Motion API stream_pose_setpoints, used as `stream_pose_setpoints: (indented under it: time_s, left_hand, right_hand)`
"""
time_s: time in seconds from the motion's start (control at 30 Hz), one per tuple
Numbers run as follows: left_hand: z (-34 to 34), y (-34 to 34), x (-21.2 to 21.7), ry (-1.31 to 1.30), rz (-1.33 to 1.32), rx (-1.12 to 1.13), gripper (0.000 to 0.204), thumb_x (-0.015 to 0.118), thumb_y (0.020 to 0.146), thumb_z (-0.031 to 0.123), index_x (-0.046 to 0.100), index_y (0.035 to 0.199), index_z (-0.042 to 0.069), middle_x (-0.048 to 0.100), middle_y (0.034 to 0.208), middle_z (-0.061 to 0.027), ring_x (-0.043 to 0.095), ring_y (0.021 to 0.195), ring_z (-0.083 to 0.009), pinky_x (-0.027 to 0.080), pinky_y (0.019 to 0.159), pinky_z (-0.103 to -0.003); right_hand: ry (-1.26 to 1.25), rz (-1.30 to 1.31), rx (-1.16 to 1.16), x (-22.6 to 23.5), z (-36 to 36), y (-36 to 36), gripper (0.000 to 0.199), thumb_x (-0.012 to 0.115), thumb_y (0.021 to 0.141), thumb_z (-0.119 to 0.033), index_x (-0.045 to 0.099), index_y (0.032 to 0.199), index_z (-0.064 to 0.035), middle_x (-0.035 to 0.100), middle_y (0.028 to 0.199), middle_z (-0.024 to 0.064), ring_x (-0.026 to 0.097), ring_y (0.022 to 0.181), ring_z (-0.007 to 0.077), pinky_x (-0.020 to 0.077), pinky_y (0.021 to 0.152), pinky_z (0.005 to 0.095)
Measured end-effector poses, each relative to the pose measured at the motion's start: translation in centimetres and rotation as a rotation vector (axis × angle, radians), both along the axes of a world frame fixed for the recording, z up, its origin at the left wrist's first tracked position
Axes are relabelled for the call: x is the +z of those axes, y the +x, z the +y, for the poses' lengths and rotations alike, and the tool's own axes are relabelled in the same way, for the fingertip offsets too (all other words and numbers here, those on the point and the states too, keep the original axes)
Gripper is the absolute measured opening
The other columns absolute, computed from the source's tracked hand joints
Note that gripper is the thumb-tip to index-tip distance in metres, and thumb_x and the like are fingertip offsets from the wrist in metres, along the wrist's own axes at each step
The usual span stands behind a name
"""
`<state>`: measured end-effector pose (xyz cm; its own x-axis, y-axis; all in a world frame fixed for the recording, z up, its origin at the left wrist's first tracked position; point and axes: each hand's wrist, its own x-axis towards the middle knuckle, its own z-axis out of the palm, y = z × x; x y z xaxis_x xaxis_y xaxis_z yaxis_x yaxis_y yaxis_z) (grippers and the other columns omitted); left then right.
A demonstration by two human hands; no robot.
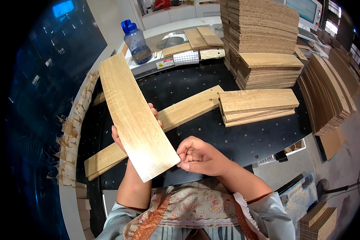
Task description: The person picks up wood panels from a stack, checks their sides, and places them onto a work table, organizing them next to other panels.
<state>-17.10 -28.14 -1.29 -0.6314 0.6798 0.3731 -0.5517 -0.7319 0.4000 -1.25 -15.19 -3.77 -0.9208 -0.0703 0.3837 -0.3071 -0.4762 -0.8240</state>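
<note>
One plank (137, 116) is tilting above the black table (244, 140), left hand (122, 136) gripping it from beneath with fingers curling over both long edges, right hand (198, 156) pinching its near corner, fingers curled together, longer plank (176, 116) lying underneath.

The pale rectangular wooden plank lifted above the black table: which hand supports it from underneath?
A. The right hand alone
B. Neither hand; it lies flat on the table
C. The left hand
C: the left hand is under the pale rectangular wooden plank, fingers wrapping its edge, while the right hand is curled at its lower corner.
</note>
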Motion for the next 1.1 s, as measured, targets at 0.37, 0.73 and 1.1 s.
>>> stream_pose_setpoints:
  time_s: [0.37,0.73,1.1]
  left_hand:
    - [-1.1,-0.8,-0.3,0.134,0.086,-0.055,0.091,0.061,0.075,0.057,0.025,0.139,0.002,0.040,0.128,-0.0262,0.049,0.116,-0.0358,0.048,0.088,-0.050]
    - [-2.0,1.5,-2.7,-0.207,0.343,0.033,0.095,0.070,0.070,0.047,0.027,0.137,-0.004,0.047,0.125,-0.0233,0.053,0.113,-0.0335,0.050,0.089,-0.044]
    - [-1.2,3.7,-4.8,-0.525,0.529,-0.012,0.103,0.082,0.064,0.020,0.021,0.145,0.002,0.033,0.143,-0.0120,0.031,0.133,-0.0233,0.023,0.110,-0.037]
  right_hand:
    - [0.122,0.002,-0.062,-0.5,0.0,-0.1,0.026,0.048,0.082,0.008,0.053,0.106,-0.0009,0.055,0.092,0.0013,0.051,0.084,0.0056,0.0424,0.073,0.0196]
    - [0.272,-0.082,-0.549,0.7,0.1,-1.8,0.057,0.068,0.079,-0.013,0.041,0.127,-0.0003,0.054,0.114,0.0120,0.051,0.107,0.0151,0.0433,0.086,0.0300]
    - [-0.019,-0.032,-0.434,-0.7,-0.2,-3.6,0.104,0.078,0.066,-0.016,0.011,0.145,-0.0027,0.033,0.138,0.0133,0.037,0.127,0.0255,0.0305,0.106,0.0388]
